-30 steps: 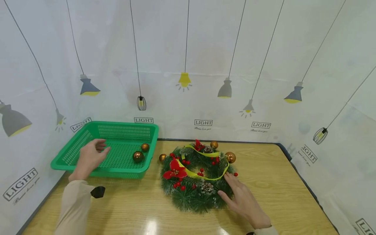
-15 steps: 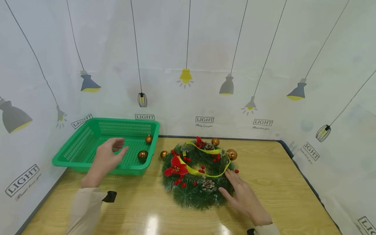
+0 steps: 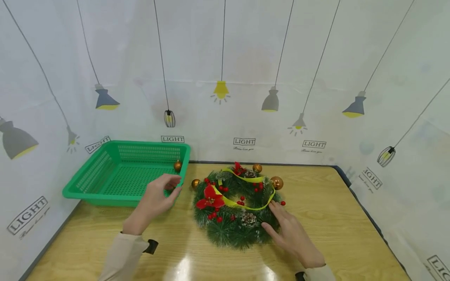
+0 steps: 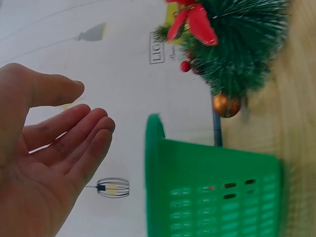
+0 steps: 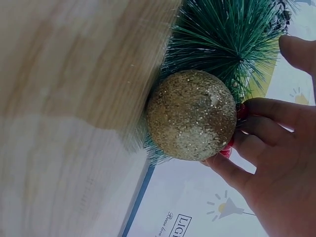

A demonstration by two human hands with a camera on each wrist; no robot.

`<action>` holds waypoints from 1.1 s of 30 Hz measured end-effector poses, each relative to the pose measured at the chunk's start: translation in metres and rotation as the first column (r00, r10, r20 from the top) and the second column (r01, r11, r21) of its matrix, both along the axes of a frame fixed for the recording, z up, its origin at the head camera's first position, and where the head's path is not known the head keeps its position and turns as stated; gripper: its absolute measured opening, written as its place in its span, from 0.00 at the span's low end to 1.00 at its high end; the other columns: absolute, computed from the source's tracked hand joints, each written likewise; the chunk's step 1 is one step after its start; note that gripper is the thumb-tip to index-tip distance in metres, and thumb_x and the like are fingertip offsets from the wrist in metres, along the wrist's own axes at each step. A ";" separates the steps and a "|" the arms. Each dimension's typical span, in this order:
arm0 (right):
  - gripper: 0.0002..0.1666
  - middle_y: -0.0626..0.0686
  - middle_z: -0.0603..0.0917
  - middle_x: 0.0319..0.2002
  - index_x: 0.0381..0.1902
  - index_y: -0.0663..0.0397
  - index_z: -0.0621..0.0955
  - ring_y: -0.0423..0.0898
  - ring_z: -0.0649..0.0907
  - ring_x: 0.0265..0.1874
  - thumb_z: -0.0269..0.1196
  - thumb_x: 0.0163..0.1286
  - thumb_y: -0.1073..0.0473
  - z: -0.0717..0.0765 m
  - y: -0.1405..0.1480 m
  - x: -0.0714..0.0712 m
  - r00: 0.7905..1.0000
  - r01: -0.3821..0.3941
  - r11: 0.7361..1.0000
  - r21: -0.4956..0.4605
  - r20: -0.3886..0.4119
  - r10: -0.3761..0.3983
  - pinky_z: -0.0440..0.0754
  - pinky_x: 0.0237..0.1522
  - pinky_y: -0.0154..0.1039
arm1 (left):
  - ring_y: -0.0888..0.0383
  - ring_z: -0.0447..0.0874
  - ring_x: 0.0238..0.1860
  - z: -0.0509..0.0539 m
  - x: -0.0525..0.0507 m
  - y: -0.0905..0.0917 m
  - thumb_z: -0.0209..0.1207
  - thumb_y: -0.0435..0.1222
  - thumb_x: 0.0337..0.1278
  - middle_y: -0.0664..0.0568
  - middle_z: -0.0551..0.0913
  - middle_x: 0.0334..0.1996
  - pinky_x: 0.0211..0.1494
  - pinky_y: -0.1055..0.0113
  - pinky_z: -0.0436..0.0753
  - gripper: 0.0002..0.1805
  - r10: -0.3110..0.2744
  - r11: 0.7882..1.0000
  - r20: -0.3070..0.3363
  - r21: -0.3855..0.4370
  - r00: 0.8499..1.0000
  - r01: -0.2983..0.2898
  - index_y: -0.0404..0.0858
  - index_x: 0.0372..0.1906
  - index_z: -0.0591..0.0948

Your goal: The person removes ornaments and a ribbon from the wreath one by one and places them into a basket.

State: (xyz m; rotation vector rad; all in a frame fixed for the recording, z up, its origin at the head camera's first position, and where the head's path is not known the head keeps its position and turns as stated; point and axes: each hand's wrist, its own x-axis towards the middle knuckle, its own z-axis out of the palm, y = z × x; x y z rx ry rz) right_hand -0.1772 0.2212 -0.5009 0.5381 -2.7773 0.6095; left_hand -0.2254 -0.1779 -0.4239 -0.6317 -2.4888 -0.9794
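Observation:
My left hand [image 3: 158,197] hangs in the air by the front right corner of the green plastic basket [image 3: 95,197]. Its fingers are loosely bent with nothing between them, as the left wrist view also shows. One gold bauble [image 3: 177,166] lies in the basket; another is mostly hidden behind the left hand. My right hand [image 3: 293,236] rests its straight fingers on the right side of a Christmas wreath [image 3: 225,232]. In the right wrist view, a glittery gold bauble [image 5: 191,116] on the wreath's edge sits beside those fingertips.
Red poinsettias [image 3: 210,198], pine cones [image 3: 249,219], red berries [image 3: 219,219] and a yellow ribbon [image 3: 246,207] decorate the wreath. Gold baubles stand at its left [image 3: 195,184], back [image 3: 257,168] and right [image 3: 277,182] edges. The wooden table [image 3: 337,222] meets a lamp-printed backdrop [image 3: 197,58].
My left hand has moved rightward and toward me, from over the basket's left part to its front right corner, holding nothing. The right hand has stayed on the wreath.

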 end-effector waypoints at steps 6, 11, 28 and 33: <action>0.42 0.66 0.70 0.72 0.74 0.64 0.68 0.64 0.75 0.68 0.62 0.74 0.41 0.001 0.000 0.001 1.000 -0.001 1.000 -0.001 0.027 0.001 0.78 0.64 0.63 | 0.48 0.86 0.45 -0.015 0.005 0.011 0.65 0.26 0.61 0.43 0.86 0.44 0.49 0.56 0.89 0.14 -0.002 1.000 0.039 -0.020 0.999 0.003 0.30 0.52 0.83; 0.42 0.67 0.70 0.72 0.74 0.64 0.68 0.65 0.74 0.68 0.62 0.74 0.42 0.002 0.001 0.001 1.000 -0.005 1.000 -0.005 0.021 0.005 0.78 0.64 0.64 | 0.50 0.86 0.44 -0.022 0.013 0.023 0.65 0.25 0.61 0.44 0.86 0.44 0.48 0.56 0.89 0.13 -0.036 0.999 0.048 -0.010 0.998 0.036 0.31 0.50 0.83; 0.39 0.66 0.70 0.72 0.73 0.65 0.69 0.65 0.74 0.68 0.63 0.74 0.47 0.008 0.005 0.007 0.999 -0.007 1.000 -0.022 -0.048 0.006 0.78 0.63 0.64 | 0.46 0.83 0.51 -0.043 0.036 0.054 0.65 0.29 0.64 0.45 0.85 0.48 0.55 0.48 0.86 0.15 -0.045 0.999 0.284 0.022 0.958 0.041 0.33 0.54 0.82; 0.39 0.66 0.69 0.73 0.73 0.66 0.68 0.65 0.72 0.70 0.62 0.75 0.47 0.013 0.012 0.007 0.998 -0.001 1.000 -0.019 -0.063 0.000 0.78 0.64 0.64 | 0.46 0.84 0.52 -0.048 0.038 0.053 0.65 0.29 0.63 0.44 0.85 0.49 0.56 0.49 0.86 0.15 -0.044 0.999 0.279 0.018 0.959 0.041 0.33 0.54 0.82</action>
